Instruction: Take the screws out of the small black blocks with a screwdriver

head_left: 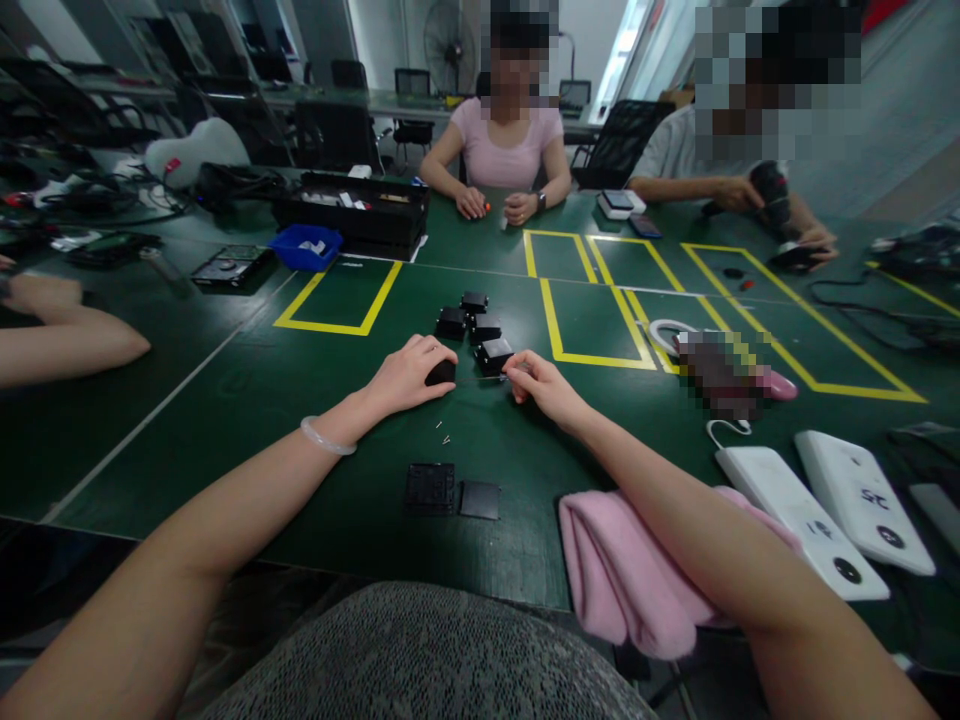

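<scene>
My left hand (411, 378) is closed around a small black box (441, 374), its fingers over the top and side. Just to the right, my right hand (541, 388) pinches a thin screwdriver (491, 378) whose shaft points left toward that box; I cannot tell whether its tip touches. Several more black boxes (486, 327) are clustered beyond my hands. Loose small screws (446, 440) lie on the table below my left hand. Nearer to me are a black tray-like plastic part (430, 488) and a flat black cover (480, 500), side by side.
Yellow tape rectangles (600, 360) mark the green table (315, 500). A pink cloth (630, 570) and white power banks (806, 525) sit at right. Farther back stand a blue bin (306, 246) and a black box of parts (352, 215). Co-workers sit opposite; another person's arm (67, 335) rests at left.
</scene>
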